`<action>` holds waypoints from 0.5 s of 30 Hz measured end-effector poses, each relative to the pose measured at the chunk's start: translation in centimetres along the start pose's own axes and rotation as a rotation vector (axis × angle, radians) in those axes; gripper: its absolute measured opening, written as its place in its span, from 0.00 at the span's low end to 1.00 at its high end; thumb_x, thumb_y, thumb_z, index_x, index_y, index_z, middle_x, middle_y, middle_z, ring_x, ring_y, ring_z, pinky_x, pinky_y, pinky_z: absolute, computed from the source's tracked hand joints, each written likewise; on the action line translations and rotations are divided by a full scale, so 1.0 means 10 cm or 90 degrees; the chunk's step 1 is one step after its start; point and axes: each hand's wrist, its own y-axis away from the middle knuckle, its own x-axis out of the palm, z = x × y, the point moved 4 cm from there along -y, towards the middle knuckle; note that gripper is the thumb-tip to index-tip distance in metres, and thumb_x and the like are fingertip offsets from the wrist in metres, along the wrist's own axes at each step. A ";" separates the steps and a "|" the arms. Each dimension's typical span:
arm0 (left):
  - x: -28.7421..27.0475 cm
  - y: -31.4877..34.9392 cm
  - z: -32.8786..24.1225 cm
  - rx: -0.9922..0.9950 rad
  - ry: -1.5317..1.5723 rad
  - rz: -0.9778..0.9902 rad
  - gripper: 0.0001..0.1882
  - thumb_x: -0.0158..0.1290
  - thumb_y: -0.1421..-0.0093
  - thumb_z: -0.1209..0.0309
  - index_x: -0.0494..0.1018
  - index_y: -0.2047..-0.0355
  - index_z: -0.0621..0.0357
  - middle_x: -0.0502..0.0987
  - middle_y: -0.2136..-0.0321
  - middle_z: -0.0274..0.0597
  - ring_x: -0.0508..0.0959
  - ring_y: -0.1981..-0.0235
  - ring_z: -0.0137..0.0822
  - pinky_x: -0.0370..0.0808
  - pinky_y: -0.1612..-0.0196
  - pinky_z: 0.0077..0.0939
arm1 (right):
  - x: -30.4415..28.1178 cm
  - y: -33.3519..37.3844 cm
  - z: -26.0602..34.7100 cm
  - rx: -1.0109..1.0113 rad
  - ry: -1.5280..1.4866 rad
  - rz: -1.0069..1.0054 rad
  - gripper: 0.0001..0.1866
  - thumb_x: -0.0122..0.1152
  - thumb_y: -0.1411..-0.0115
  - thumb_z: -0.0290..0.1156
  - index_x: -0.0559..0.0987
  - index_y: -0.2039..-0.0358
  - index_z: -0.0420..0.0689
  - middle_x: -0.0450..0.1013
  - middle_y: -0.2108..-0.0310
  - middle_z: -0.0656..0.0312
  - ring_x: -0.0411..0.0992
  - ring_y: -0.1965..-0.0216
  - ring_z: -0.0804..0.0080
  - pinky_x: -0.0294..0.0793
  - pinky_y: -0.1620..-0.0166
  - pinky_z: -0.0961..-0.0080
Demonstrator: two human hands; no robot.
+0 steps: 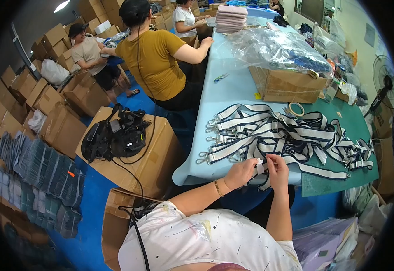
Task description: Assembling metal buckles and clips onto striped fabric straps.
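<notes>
Near the front edge of the table, my left hand [241,174] is closed, its fingertips pinching a white strap end [260,168]. Close by on the right, my right hand [277,172] has thumb and fingertips pressed together; anything between them is too small to make out. Just beyond both hands lies a tangled heap of white straps [310,132] with dark edges. Metal snap hooks [202,159] show at the heap's left side, and more strap ends lie at its right. One strap [325,171] stretches along the near right side.
A light blue table [219,97] carries a green mat [364,131], a tape roll [296,109], a cutter [221,77] and a cardboard box [287,86] under clear plastic. Black gear [120,133] rests on a carton to my left. Other people [154,58] work beyond.
</notes>
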 end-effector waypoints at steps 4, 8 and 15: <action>0.02 0.01 0.05 -0.039 -0.021 0.026 0.13 0.49 0.43 0.79 0.63 0.57 0.61 0.76 0.69 0.50 0.77 0.72 0.49 0.74 0.72 0.36 | 0.06 -0.13 0.30 -0.139 0.300 0.130 0.04 0.62 0.48 0.27 0.81 0.72 0.43 0.74 0.71 0.60 0.69 0.67 0.63 0.68 0.64 0.71; 0.01 0.01 0.06 -0.053 0.014 0.019 0.13 0.50 0.43 0.78 0.62 0.58 0.61 0.76 0.72 0.50 0.77 0.74 0.49 0.72 0.74 0.37 | 0.11 -0.20 0.53 -0.190 0.397 0.263 0.05 0.64 0.51 0.29 0.80 0.74 0.42 0.74 0.74 0.60 0.69 0.67 0.62 0.68 0.63 0.70; -0.03 -0.05 0.08 -0.086 0.031 0.005 0.08 0.51 0.45 0.76 0.69 0.63 0.60 0.76 0.72 0.49 0.76 0.72 0.50 0.73 0.71 0.37 | 0.16 -0.33 0.36 -0.157 0.367 0.306 0.08 0.65 0.53 0.30 0.78 0.77 0.39 0.73 0.75 0.58 0.70 0.68 0.60 0.69 0.65 0.68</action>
